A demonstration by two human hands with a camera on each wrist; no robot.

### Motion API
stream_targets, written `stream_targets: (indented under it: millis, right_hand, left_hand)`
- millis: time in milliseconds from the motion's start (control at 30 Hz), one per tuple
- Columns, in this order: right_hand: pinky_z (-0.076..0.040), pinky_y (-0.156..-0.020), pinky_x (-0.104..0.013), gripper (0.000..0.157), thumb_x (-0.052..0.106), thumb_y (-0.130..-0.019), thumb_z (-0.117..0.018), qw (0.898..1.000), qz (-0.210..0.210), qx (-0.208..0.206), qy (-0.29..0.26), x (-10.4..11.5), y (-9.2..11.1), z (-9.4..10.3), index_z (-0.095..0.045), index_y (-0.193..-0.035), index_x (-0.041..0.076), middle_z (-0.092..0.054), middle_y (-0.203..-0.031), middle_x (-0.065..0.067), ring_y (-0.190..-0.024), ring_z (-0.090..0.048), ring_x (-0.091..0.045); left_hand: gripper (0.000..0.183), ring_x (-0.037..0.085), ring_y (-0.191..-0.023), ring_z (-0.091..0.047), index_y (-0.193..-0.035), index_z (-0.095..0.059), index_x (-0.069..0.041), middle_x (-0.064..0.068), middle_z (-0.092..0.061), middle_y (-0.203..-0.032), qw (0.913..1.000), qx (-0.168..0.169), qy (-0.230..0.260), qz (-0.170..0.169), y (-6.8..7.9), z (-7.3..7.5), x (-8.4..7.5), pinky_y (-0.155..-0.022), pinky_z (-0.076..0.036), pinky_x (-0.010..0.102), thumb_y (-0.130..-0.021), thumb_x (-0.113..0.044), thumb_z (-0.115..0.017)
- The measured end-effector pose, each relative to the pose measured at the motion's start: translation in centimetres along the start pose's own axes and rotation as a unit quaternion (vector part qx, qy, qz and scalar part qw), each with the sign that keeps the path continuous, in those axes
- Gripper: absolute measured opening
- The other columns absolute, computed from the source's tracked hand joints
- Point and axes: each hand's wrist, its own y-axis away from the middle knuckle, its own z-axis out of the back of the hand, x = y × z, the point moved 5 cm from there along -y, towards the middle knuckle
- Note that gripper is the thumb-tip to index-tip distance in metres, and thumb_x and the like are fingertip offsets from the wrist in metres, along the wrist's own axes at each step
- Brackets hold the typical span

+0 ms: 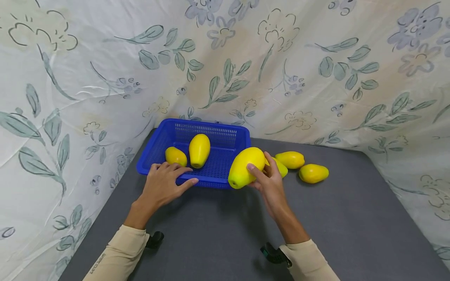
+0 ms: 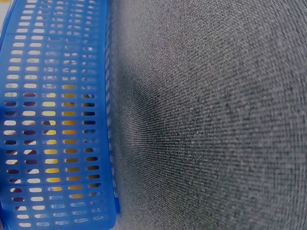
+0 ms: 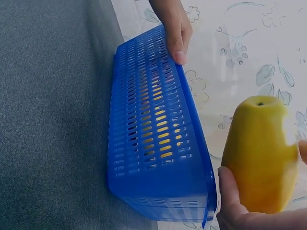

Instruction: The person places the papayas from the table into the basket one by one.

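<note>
My right hand (image 1: 268, 183) holds a large yellow papaya (image 1: 246, 167) up at the right front corner of a blue basket (image 1: 218, 182), thumb on one side and fingers on the other. In the right wrist view, that papaya (image 3: 261, 153) is beside the basket's rim, its blunt, dimpled end facing up. My left hand (image 1: 162, 182) grips the near rim, fingers over the edge and thumb along it. Inside the basket lie a longer papaya (image 1: 199, 150) and a smaller one (image 1: 175, 157). The left wrist view shows mostly the basket's slotted wall (image 2: 57, 120).
To the right of the basket, on the dark grey table (image 1: 211, 234), are a yellow fruit (image 1: 290, 159), another (image 1: 313, 173), and a greener one (image 1: 281, 168) partly behind my right hand. Floral cloth (image 1: 225, 78) hangs behind and beside the table.
</note>
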Motion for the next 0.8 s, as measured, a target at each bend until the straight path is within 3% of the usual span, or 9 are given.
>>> stream_targets:
  millis: [233,800]
  right_hand:
    - [-0.062,-0.091,-0.043,0.09,0.018,-0.103,-0.072,0.998,0.017,-0.013,-0.053,0.3,0.0,0.3,-0.015,-0.171,0.025,-0.033,-0.164,-0.013,-0.141,-0.054,-0.033]
    - [-0.062,-0.091,-0.044,0.078,0.018,-0.102,-0.073,0.999,0.037,-0.018,-0.031,0.0,-0.3,1.6,-0.029,-0.166,0.018,-0.041,-0.159,-0.014,-0.144,-0.051,-0.04]
  left_hand:
    - [0.061,0.04,-0.126,-0.06,-0.134,-0.075,-0.024,0.012,-0.07,-0.137,1.0,0.004,0.004,0.0,-0.1,0.0,0.0,-0.105,-0.039,0.064,-0.097,-0.07,-0.059]
    - [0.061,0.039,-0.123,-0.061,-0.136,-0.074,-0.026,0.011,-0.07,-0.137,0.9999,0.012,0.008,0.009,-0.3,-0.1,-0.1,-0.106,-0.038,0.064,-0.097,-0.07,-0.059]
